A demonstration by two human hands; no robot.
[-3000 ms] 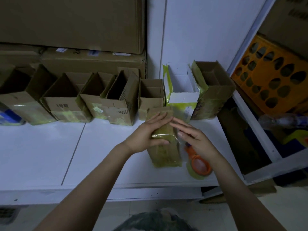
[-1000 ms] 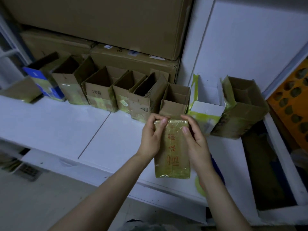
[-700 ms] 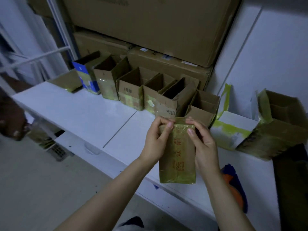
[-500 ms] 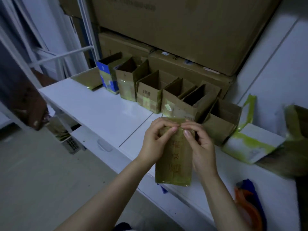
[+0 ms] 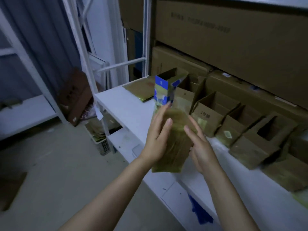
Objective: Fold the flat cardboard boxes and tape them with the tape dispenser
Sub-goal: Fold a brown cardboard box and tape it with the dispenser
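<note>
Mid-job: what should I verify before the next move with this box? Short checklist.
1. Hold on taped box: left hand and right hand on opposite sides, ok.
2. Tape seal: blurred, cannot tell.
3. Bare white shelf in front of the row of open boxes: ok.
4. Tape dispenser in sight: not ok, out of view.

- White shelf [image 5: 126,104] runs along the right, dimly lit.
- Behind it, big cardboard cartons [image 5: 233,40] stacked high.
- Left of it, a white metal frame [image 5: 122,64] and a grey curtain [image 5: 41,39].
- Below it, pale floor [image 5: 50,164].
</note>
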